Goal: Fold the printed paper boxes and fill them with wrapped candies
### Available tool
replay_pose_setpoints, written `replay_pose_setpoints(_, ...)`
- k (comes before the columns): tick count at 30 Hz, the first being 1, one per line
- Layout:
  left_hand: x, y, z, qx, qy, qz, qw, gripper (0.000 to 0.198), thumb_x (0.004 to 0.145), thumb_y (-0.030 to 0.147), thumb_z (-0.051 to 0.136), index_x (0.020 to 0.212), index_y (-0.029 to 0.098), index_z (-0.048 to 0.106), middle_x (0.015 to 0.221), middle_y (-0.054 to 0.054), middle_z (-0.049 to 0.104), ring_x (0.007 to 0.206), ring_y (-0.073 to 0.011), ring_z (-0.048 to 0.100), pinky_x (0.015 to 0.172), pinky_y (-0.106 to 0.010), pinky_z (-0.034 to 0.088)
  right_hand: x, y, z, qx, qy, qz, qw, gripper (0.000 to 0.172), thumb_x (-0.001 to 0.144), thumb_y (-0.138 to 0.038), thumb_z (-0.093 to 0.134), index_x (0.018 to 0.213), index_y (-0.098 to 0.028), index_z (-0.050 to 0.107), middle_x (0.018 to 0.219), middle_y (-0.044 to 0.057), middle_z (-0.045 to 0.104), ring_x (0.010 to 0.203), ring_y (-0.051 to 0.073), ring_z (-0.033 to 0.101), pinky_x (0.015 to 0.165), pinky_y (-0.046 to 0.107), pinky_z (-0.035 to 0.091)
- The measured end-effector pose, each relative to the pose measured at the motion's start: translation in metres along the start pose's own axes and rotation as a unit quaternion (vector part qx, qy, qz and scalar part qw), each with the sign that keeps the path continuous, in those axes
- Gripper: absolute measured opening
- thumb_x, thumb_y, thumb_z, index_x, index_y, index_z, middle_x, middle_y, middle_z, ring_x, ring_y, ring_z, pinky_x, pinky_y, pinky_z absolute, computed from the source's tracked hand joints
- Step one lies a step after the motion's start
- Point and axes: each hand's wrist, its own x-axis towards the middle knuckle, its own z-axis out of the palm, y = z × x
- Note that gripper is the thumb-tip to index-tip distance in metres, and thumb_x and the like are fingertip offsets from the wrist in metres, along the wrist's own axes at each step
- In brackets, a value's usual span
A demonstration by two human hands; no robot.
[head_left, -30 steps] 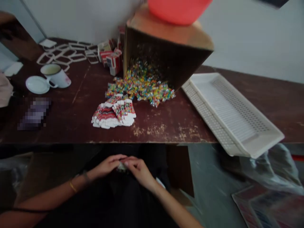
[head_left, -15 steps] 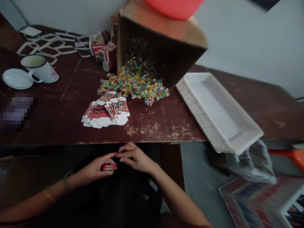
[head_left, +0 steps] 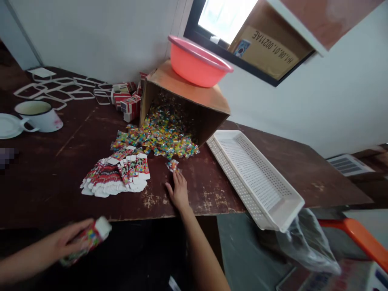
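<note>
My left hand [head_left: 65, 242] is below the table edge at the lower left, closed round a small printed carton [head_left: 87, 239] that is blurred by motion. My right hand [head_left: 178, 190] lies on the dark table top with its fingers stretched forward, the tips touching a few loose wrapped candies [head_left: 172, 165]. Beyond them a heap of colourful wrapped candies [head_left: 157, 135] spills from a tipped cardboard box [head_left: 194, 97]. A fan of flat printed cartons [head_left: 117, 178] lies just left of my right hand.
A pink basin [head_left: 197, 62] sits on the tipped box. A white perforated tray [head_left: 254, 178] overhangs the table's front right edge, with a clear plastic bag [head_left: 306, 246] below it. A mug [head_left: 38, 115], a saucer, folded cartons [head_left: 125, 99] and white card cut-outs lie at the far left.
My hands have parted from my lap. The right hand went up onto the table to the loose candies, and the left swung out to the lower left with the carton. The view tilted upward.
</note>
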Motion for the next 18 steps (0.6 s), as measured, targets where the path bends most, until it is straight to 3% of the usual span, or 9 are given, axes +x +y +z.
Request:
replay_pose_setpoints(2, 0.014, 0.029, 0.011, -0.073, -0.04, -0.009, 0.996, 0.055, 0.075, 0.055, 0.07, 0.125, 0.033, 0.061, 0.102, -0.006, 0.075, 0.097, -0.0322, 0.068, 0.073, -0.039, 0.059, -0.044, -0.02, 0.001, 0.013, -0.021, -0.019, 1.0, 0.078, 0.089, -0.049, 0.058, 0.151, -0.015, 0.027, 0.152, 0.017, 0.036, 0.141, 0.033, 0.029, 0.112, 0.054, 0.031)
replay_pose_setpoints(4, 0.029, 0.055, 0.032, -0.092, -0.088, 0.012, 0.992, 0.062, 0.081, 0.052, 0.066, 0.136, 0.032, 0.048, 0.106, -0.009, 0.071, 0.087, -0.028, 0.069, 0.055, -0.031, 0.057, -0.077, -0.035, -0.004, 0.031, -0.056, -0.049, 0.997, 0.09, 0.081, -0.05, 0.068, 0.152, -0.015, 0.025, 0.154, 0.018, 0.031, 0.142, 0.036, 0.027, 0.112, 0.055, 0.032)
replay_pose_setpoints(6, 0.044, 0.072, 0.058, -0.1, -0.146, 0.045, 0.983, 0.058, 0.083, 0.048, 0.066, 0.134, 0.027, 0.048, 0.105, -0.01, 0.068, 0.078, -0.0235, 0.067, 0.045, -0.024, 0.052, -0.098, -0.045, -0.009, 0.052, -0.065, -0.061, 0.995, 0.077, 0.082, -0.035, 0.069, 0.149, -0.017, 0.035, 0.152, 0.017, 0.036, 0.139, 0.034, 0.032, 0.11, 0.054, 0.035)
replay_pose_setpoints(8, 0.057, 0.079, 0.079, -0.128, -0.147, 0.069, 0.978, 0.054, 0.083, 0.044, 0.066, 0.13, 0.024, 0.049, 0.099, -0.009, 0.067, 0.076, -0.0211, 0.065, 0.047, -0.023, 0.052, -0.106, -0.048, -0.014, 0.09, -0.046, -0.043, 0.994, 0.051, 0.088, -0.017, 0.059, 0.138, -0.021, 0.052, 0.143, 0.014, 0.048, 0.13, 0.029, 0.044, 0.105, 0.05, 0.042)
replay_pose_setpoints(10, 0.067, 0.078, 0.092, -0.151, -0.142, 0.082, 0.975, 0.052, 0.084, 0.038, 0.067, 0.129, 0.021, 0.049, 0.097, -0.008, 0.066, 0.083, -0.0216, 0.064, 0.056, -0.027, 0.057, -0.105, -0.048, -0.023, 0.161, -0.027, -0.016, 0.986, 0.036, 0.09, -0.012, 0.052, 0.12, -0.025, 0.067, 0.126, 0.012, 0.061, 0.115, 0.024, 0.056, 0.097, 0.043, 0.049)
replay_pose_setpoints(13, 0.073, 0.073, 0.098, -0.15, -0.14, 0.093, 0.974, 0.051, 0.084, 0.034, 0.066, 0.13, 0.022, 0.048, 0.104, -0.009, 0.064, 0.092, -0.0234, 0.063, 0.063, -0.03, 0.058, -0.09, -0.053, -0.045, 0.299, 0.003, 0.057, 0.953, 0.021, 0.09, -0.019, 0.057, 0.101, -0.025, 0.073, 0.104, 0.008, 0.068, 0.097, 0.02, 0.064, 0.088, 0.037, 0.053)
replay_pose_setpoints(16, 0.071, 0.074, 0.102, -0.106, -0.148, 0.11, 0.977, 0.05, 0.082, 0.031, 0.066, 0.128, 0.021, 0.049, 0.108, -0.009, 0.062, 0.091, -0.0231, 0.062, 0.058, -0.027, 0.057, -0.065, -0.071, -0.069, 0.403, 0.023, 0.13, 0.906, 0.017, 0.088, -0.027, 0.062, 0.102, -0.023, 0.071, 0.096, 0.005, 0.07, 0.09, 0.019, 0.066, 0.084, 0.033, 0.053)
replay_pose_setpoints(18, 0.067, 0.077, 0.106, -0.086, -0.157, 0.13, 0.975, 0.051, 0.08, 0.027, 0.068, 0.127, 0.02, 0.05, 0.106, -0.008, 0.061, 0.088, -0.022, 0.062, 0.057, -0.027, 0.056, -0.048, -0.086, -0.079, 0.422, 0.02, 0.126, 0.897, 0.021, 0.086, -0.029, 0.065, 0.105, -0.022, 0.069, 0.094, 0.004, 0.07, 0.085, 0.017, 0.066, 0.079, 0.031, 0.054)
